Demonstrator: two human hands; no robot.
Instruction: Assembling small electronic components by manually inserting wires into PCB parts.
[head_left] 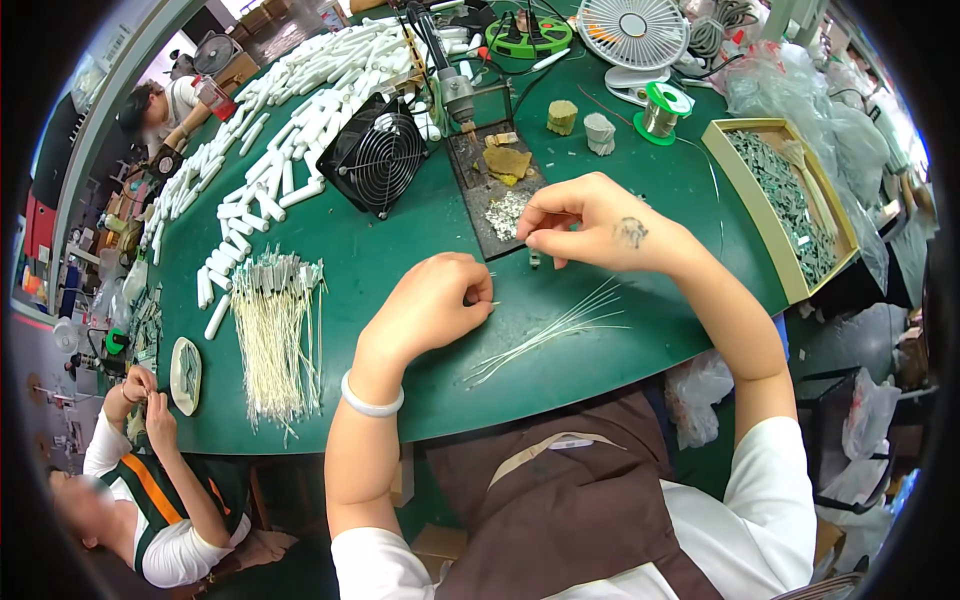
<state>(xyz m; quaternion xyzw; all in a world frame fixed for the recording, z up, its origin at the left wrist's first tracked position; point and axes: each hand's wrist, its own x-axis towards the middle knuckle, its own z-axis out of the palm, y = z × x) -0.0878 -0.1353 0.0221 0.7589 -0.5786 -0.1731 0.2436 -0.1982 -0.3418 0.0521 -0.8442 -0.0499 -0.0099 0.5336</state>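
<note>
My left hand (pixel 430 305) is closed in a pinch just above the green tabletop, its fingertips on something too small to make out. Opposite it, my right hand (pixel 600 225) also pinches, thumb against forefinger, beside a dark metal tray (pixel 470 180); what it holds, if anything, is hidden. Small whitish bits (pixel 505 215) and a yellow-brown sponge-like piece (pixel 508 162) lie in that tray. A soldering iron (pixel 455 95) stands at its far end. Below my hands, several thin pale wires (pixel 550 335) are fanned out on the table.
Left of my hands lies a thick bundle of wired small parts (pixel 275 340). Behind it stand a black fan (pixel 375 155) and a heap of white tubes (pixel 290 130). On the right are a solder spool (pixel 660 115) and a box of small boards (pixel 790 200). Two co-workers sit at left.
</note>
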